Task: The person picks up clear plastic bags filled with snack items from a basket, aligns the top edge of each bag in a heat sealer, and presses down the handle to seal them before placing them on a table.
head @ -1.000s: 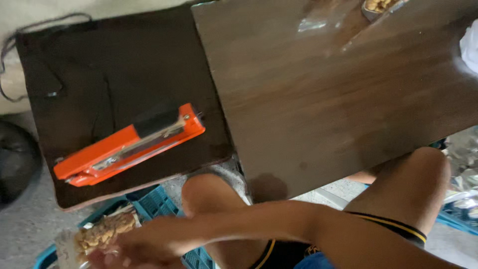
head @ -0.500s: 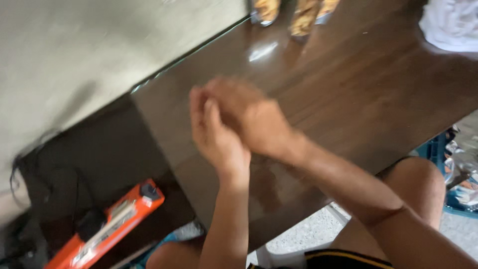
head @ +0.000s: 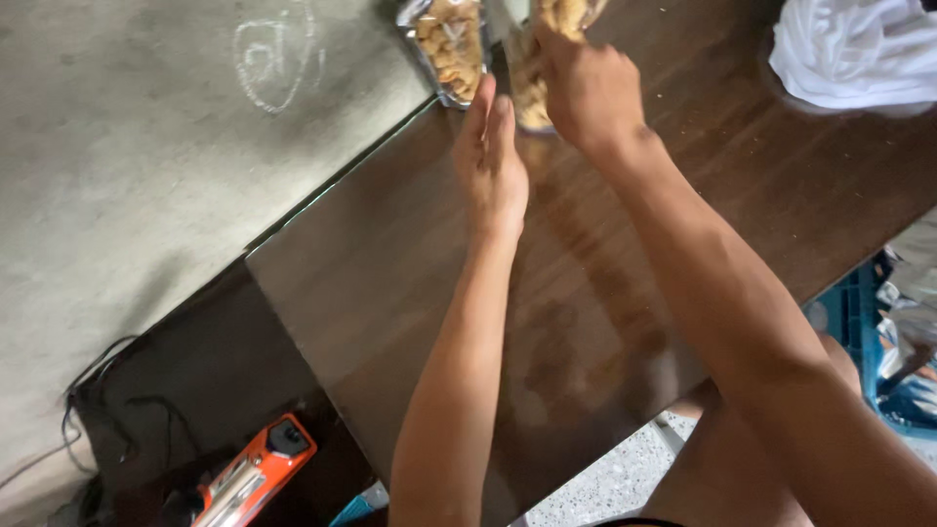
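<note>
Head view, looking down on a dark wooden table (head: 625, 293). Left hand (head: 493, 161) flat and upright on edge, fingers pressed together and extended, fingertips just beside a clear snack packet (head: 451, 47) lying at the far edge of the table. Right hand (head: 586, 83) closed around a second clear packet (head: 532, 83) of the same pale brown snacks, held upright, just right of the first. White cloth (head: 859, 54) bunched at far right. Orange sealing tool (head: 256, 473) on a lower black surface (head: 195, 390) at near left, cables alongside. Grey wall (head: 146, 146) at far left.
</note>
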